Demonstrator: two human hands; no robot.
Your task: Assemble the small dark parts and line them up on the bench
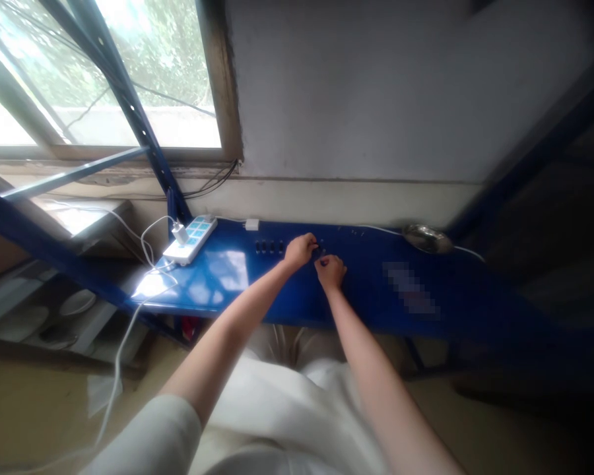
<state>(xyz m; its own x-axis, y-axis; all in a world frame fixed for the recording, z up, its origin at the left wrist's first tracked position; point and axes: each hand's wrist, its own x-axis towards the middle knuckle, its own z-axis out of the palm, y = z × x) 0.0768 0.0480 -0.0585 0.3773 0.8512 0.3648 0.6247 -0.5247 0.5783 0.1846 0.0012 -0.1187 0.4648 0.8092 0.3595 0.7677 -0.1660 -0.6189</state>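
Note:
Over the middle of the blue table (pixel 297 300), my left hand (pixel 301 251) is closed, its fingertips pinched around something small and dark. My right hand (pixel 330 270) is just nearer to me and to the right, fingers curled together close to the same spot. What each hand grips is too small to make out. Several small black pieces (pixel 272 247) stand in a row left of my left hand. A few tiny bits (pixel 356 232) lie toward the table's back edge.
A white power strip (pixel 191 241) with a plug and cables sits at the table's left end. Behind the row lies a white adapter (pixel 252 225). A shiny metal object (pixel 428 238) is at the back right. Blue metal posts rise at both sides.

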